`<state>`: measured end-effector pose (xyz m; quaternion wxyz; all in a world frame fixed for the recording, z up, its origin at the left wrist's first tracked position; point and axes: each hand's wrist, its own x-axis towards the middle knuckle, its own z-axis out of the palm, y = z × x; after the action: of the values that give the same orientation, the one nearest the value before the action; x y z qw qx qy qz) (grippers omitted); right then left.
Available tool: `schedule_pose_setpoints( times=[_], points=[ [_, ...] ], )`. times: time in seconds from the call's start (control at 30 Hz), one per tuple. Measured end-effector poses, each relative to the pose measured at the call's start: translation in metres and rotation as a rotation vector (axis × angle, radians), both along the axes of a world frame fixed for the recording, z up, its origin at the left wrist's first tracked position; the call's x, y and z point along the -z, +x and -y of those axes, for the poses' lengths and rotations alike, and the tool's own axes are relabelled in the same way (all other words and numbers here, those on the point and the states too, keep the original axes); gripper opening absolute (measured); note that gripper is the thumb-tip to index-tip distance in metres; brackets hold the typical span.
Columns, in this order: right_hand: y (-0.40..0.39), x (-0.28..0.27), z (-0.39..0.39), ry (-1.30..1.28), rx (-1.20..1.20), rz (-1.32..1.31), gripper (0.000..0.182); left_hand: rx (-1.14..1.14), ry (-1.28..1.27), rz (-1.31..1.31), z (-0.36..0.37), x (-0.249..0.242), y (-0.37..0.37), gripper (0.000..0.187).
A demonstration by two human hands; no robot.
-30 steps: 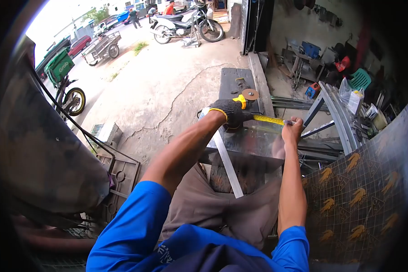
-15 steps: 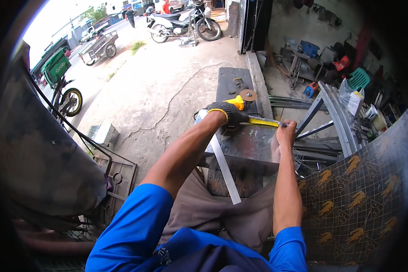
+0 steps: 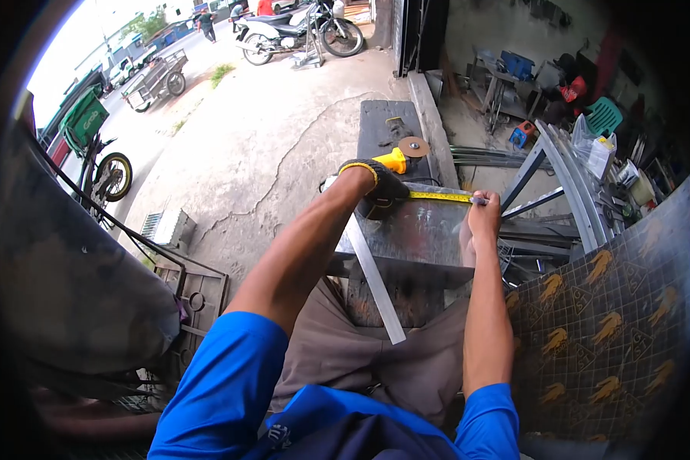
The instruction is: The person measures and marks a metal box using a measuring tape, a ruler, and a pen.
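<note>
A dark knitted glove with a yellow cuff covers my left hand (image 3: 383, 190), which is closed around a tape measure whose case is mostly hidden. From it the yellow tape blade (image 3: 441, 197) runs right across a shiny metal sheet (image 3: 425, 230) on the bench. My bare right hand (image 3: 484, 218) is at the sheet's right edge, by the blade's far end, with the fingers pinched on a short grey pen-like tool (image 3: 480, 200). Behind the glove lies a yellow angle grinder (image 3: 393, 160) with a brown disc (image 3: 414, 146). A flat metal strip (image 3: 377, 284) slants from below the glove toward my lap.
The dark bench (image 3: 382, 119) extends forward. On the right stand a grey metal frame (image 3: 571, 180) and a large printed dark sheet (image 3: 606, 330). A metal grate (image 3: 195, 295) is at left. Motorcycles (image 3: 299, 34), a cart (image 3: 157, 80) and people are farther off.
The view has shifted slightly, so the scene sits a little higher and further left. The tape blade stays stretched between both hands, its slant now flatter.
</note>
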<state>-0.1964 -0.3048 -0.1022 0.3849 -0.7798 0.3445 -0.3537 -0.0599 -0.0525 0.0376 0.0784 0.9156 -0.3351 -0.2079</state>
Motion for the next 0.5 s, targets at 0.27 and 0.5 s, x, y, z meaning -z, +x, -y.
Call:
schedule_pose_setpoints(
  times=[0.27,0.5],
  points=[
    [0.003,0.009,0.007,0.044,-0.078,0.127,0.022,0.005,0.022,-0.012,0.017,-0.003,0.003,0.077],
    [0.003,0.005,0.003,0.039,-0.035,0.078,0.022,0.006,0.035,-0.009,0.016,-0.006,0.006,0.077]
  ],
)
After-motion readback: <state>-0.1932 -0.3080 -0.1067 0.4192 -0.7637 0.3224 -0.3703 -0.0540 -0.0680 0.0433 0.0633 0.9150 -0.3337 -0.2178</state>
